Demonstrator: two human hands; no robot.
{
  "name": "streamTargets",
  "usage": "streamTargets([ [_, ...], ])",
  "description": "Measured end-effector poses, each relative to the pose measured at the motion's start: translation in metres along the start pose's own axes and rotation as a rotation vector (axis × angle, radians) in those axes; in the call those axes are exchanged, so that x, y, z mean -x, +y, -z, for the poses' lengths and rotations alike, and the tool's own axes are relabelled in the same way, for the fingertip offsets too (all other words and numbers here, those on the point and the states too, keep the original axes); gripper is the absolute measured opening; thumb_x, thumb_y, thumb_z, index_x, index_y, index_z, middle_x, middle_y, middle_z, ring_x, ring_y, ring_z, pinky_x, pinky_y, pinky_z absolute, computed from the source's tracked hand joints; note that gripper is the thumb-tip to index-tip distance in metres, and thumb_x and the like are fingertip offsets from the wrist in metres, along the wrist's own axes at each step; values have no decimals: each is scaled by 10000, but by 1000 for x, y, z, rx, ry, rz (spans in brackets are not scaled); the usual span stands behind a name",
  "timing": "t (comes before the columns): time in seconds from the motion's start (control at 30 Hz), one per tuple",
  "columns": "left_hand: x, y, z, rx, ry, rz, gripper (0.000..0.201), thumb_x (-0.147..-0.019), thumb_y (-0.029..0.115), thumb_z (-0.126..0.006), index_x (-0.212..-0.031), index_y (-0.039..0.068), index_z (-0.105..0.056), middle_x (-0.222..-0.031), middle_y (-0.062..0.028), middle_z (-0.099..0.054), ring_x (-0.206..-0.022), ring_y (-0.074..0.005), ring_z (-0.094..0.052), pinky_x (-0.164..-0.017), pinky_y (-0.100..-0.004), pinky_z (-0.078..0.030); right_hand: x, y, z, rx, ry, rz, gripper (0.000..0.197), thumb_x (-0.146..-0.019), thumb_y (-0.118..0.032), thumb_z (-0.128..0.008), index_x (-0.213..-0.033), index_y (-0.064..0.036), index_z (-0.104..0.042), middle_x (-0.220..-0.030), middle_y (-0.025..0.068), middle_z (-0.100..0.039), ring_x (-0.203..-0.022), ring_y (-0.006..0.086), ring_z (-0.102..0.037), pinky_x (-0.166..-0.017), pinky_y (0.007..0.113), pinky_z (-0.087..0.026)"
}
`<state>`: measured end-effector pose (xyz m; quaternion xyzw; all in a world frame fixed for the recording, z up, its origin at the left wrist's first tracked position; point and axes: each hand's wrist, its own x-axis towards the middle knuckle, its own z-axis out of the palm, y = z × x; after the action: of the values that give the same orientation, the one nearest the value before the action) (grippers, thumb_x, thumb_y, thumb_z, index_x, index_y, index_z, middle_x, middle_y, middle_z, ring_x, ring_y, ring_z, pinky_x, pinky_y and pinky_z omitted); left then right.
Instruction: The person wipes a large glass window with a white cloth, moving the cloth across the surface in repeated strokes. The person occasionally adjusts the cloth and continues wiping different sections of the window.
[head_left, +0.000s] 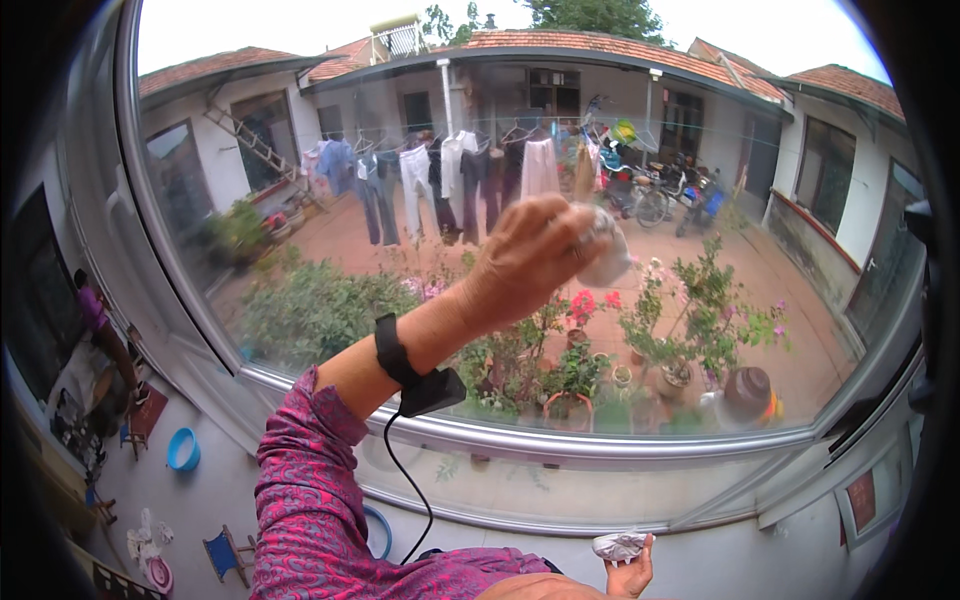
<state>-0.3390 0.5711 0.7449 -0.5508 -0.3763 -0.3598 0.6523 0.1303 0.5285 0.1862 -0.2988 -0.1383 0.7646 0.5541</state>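
Note:
My left hand [535,245] is raised against a large window pane [400,285], its fingers closed round a crumpled whitish wad [610,256]. Motion blurs the wad, and I cannot tell whether it is paper or cloth. A black strap [392,350] circles my left wrist, with a dark box [434,392] on it and a cable hanging down. Low in the view, below the window frame, my right hand [628,577] grips a second crumpled greyish-white wad [619,546]. That hand is partly cut off by the lower edge.
A metal window frame [560,445] borders the glass. Beyond it are potted plants [570,378], hanging laundry [420,180] and bicycles [652,203] in a courtyard. On the floor at left stand a blue basin [184,450] and a folding stool [226,556]; a person [95,310] is farther left.

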Motion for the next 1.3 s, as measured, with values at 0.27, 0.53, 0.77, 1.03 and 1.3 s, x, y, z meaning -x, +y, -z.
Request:
streamTargets([
  [0.27,-41,-40,15,-85,-65,-17,306,-881,91,-709,-1173,183,-710,-1140,-43,-642,-1060,-256,-577,-934,-386,-502,-1,-3,19,41,-55,40,462,-996,-357,-563,-1396,-129,-517,-1296,104,-575,-1220,322,-543,-1038,519,-473],
  [0.53,-109,-64,-24,-140,159,82,271,-854,37,-618,-1122,16,-656,-1090,-178,-598,-1071,-384,-535,-938,-485,-442,-20,-7,38,-81,15,-89,453,-1008,-431,-540,-1328,-109,-549,-1320,136,-583,-1230,336,-548,-1095,525,-432],
  [0.77,-128,-53,7,-119,5,-189,309,-813,88,-592,-1112,65,-666,-1003,-151,-618,-963,-358,-543,-893,-465,-433,-33,-7,10,-93,-30,-9,441,-950,-413,-573,-1260,-105,-631,-1275,131,-641,-1184,356,-593,-1013,578,-467],
  [1.03,-132,-23,-9,35,18,-223,276,-797,40,-592,-1065,41,-655,-1000,-148,-592,-965,-356,-526,-860,-450,-454,-29,-2,20,-148,22,-83,413,-994,-418,-572,-1249,-97,-620,-1242,151,-636,-1135,343,-607,-1016,517,-489],
  [1.3,-132,-38,-7,-95,58,-68,284,-825,59,-589,-1086,57,-701,-1042,-146,-642,-1011,-360,-562,-910,-467,-452,-18,2,32,-15,-25,29,396,-1001,-344,-562,-1281,-65,-595,-1268,161,-625,-1169,325,-601,-1017,473,-512],
])
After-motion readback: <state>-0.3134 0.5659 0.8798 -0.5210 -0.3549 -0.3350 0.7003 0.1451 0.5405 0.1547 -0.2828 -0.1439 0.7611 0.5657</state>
